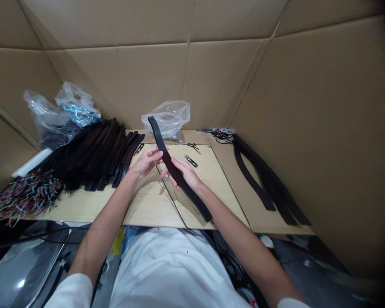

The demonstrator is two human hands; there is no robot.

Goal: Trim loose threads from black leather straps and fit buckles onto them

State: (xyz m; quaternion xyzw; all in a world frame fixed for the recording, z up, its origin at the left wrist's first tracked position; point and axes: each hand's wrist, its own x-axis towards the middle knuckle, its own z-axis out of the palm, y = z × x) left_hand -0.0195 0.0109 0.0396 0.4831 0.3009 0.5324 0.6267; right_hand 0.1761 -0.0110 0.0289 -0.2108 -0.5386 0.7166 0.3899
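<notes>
A long, flat black strip (188,189), slightly curved, is held at a slant above the table, its upper end pointing away from me and its lower end lying over my right forearm. My left hand (148,161) pinches it a little above the middle, with the thumb on top. Just below, my right hand (188,174) grips the same strip, its fingers reaching underneath. Behind my hands on the table lie thread snips (191,161) and a small pair of dark scissors (194,147).
To the left lies a big pile of black strips (86,154) with multicoloured wire ends (28,196). Clear plastic bags (170,117) stand at the back. Several black strips (269,188) lie on the right beside tangled wires (223,134). Cardboard walls (147,64) enclose the table (141,209).
</notes>
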